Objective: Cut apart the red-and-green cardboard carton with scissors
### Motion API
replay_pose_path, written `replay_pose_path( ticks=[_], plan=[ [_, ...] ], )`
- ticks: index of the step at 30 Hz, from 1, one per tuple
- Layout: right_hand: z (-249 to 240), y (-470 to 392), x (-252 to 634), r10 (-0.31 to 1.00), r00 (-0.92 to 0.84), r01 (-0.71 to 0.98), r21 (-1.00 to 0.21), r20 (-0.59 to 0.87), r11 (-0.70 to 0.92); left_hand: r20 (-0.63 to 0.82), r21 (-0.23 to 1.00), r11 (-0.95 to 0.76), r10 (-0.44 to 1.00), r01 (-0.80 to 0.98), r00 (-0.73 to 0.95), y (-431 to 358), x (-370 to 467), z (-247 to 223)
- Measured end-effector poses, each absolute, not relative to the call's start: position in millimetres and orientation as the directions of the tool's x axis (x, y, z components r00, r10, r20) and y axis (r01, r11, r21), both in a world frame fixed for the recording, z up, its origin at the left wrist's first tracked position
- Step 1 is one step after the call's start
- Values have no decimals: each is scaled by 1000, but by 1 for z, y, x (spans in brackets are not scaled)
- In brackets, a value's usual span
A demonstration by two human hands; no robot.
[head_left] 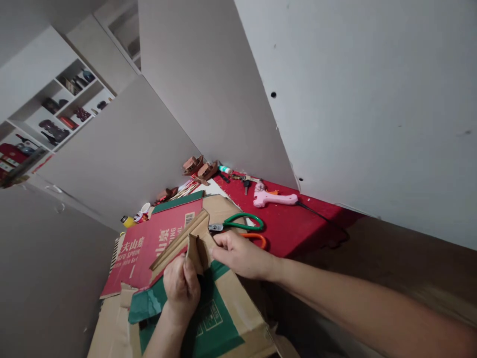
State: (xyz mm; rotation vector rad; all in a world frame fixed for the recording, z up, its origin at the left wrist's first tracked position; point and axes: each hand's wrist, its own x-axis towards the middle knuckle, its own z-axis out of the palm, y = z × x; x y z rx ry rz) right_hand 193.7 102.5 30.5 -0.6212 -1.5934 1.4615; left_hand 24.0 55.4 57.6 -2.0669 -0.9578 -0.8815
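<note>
My left hand (182, 287) is closed, its fingers wrapped round the edge of a brown cardboard piece (203, 238). At the right edge of the same piece, my right hand (240, 253) pinches the cardboard between thumb and fingers. Below both hands lies a green and brown cardboard box (219, 318), partly opened out. Scissors (244, 219) with one green and one orange handle lie just beyond my right hand, which hides part of them. A red printed cardboard sheet (149, 248) spreads out to the left.
A pink glue gun (276, 198) with a black cord rests on the red tabletop (279, 228). Keys (247, 183), small wooden model boats (206, 170), thin sticks (188, 189) and a yellow container (127, 221) stand farther back. White panels rise behind, and shelves (55, 114) hold ornaments.
</note>
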Motion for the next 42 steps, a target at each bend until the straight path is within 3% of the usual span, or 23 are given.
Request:
replay_pose_path(
  ticks=[4, 8, 12, 17, 20, 22, 26, 31, 36, 42],
  plan=[
    [28, 108, 189, 741, -610, -223, -958, 281, 179, 699, -93, -607, 525, 789, 486, 59, 26, 60],
    [22, 110, 181, 658, -674, -296, -939, 336, 176, 657, 106, -547, 665, 831, 354, 64, 30, 63],
    [21, 107, 177, 686, -678, -244, -961, 264, 129, 610, 237, -543, 729, 806, 312, 72, 34, 68],
    [24, 103, 173, 686, -698, -234, -971, 206, 54, 542, 535, -624, 771, 570, 336, 77, 36, 82],
    [21, 102, 168, 686, -706, -229, -973, 173, 9, 468, 736, -553, 833, 391, 296, 81, 40, 83],
    [18, 101, 165, 707, -688, -228, -974, 165, 5, 419, 808, -491, 868, 326, 268, 84, 43, 79],
    [14, 101, 165, 750, -651, -195, -981, 121, -10, 392, 872, -450, 878, 192, 275, 91, 45, 72],
    [16, 104, 174, 667, -714, -263, -964, 214, 28, 423, 904, -425, 878, -46, 222, 96, 46, 77],
    [14, 105, 181, 663, -733, -132, -988, 151, 80, 394, 918, -377, 903, -124, 171, 96, 43, 78],
    [6, 103, 184, 676, -729, -120, -992, 107, 27, 380, 922, -363, 914, -131, 140, 92, 46, 70]
  ],
)
